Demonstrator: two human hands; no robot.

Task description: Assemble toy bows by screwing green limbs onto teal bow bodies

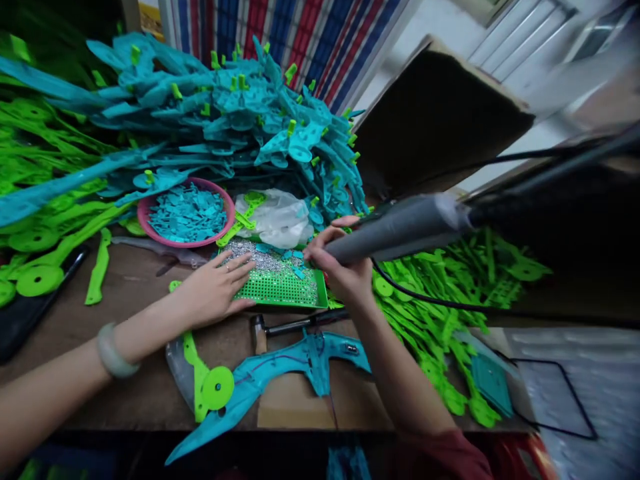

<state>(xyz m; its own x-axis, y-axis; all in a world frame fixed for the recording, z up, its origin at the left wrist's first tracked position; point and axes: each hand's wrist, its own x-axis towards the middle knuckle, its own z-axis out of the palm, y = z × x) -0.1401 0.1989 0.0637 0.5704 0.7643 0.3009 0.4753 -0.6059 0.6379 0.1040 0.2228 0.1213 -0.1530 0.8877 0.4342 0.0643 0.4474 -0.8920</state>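
Note:
My left hand point(216, 288) lies flat, fingers stretched, on the left edge of a small green perforated tray point(280, 288) strewn with small silver screws and teal bits. My right hand point(345, 270) is wrapped round the grey barrel of a corded electric screwdriver point(400, 228), its tip over the tray's right side. In front of the tray, on the brown table, lies a teal plastic bow-shaped toy part point(280, 370) with a green disc piece point(216, 387) beside it.
A pink bowl point(186, 213) holds teal chips. A clear plastic bag point(280, 215) sits behind the tray. Heaps of teal parts point(225, 113) and green parts point(45, 200) fill the back and left; more green parts point(450, 300) lie on the right. A hammer point(280, 327) rests by the tray.

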